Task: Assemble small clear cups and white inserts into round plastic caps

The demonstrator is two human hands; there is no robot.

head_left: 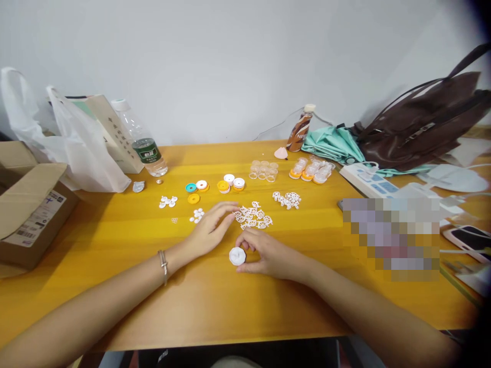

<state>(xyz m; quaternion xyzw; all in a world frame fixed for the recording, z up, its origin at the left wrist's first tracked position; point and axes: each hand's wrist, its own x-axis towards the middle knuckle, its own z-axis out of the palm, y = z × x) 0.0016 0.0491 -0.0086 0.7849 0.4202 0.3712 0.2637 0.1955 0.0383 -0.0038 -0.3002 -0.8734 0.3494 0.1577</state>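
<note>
Between the thumb and forefinger of my right hand (266,254) is a small white round plastic part (237,256), its face turned up. My left hand (213,229) reaches forward with fingers stretched out, the tips at the left edge of a pile of white spoked, wheel-like pieces (251,217). Whether those fingertips touch a piece I cannot tell. A second group of similar white pieces (287,199) lies farther right. Left of my left hand are small white discs (197,214) and white knob-like pieces (168,202).
Behind lie orange, white and teal rings (194,198), clear cups (264,171) and orange-based clear-topped assemblies (311,171). A cardboard box (36,220), plastic bag (82,153) and water bottle (148,153) stand left. Rightward are a drink bottle (301,130), brown bag (422,128) and power strip (370,181).
</note>
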